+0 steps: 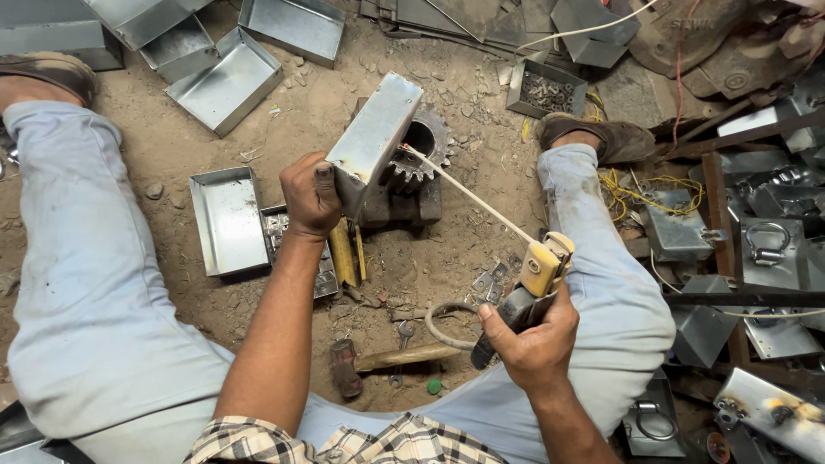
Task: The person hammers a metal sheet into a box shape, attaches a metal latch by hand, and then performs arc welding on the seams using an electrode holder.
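We're at the weld spot, both hands loaded.

Our left hand [311, 196] is clamped on the sheet-metal box [375, 131], tilted against the gear [421, 148] on the dirt floor [481, 112]. Our right hand [534, 341] is fisted round the electrode holder [526, 292]; its rod [468, 194] tip sits at the box edge.

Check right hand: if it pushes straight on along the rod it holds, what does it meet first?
The right hand aims its electrode holder and rod up-left. The rod tip already sits at the sheet-metal box held by the left hand, so the box comes first; the gear appears just behind.
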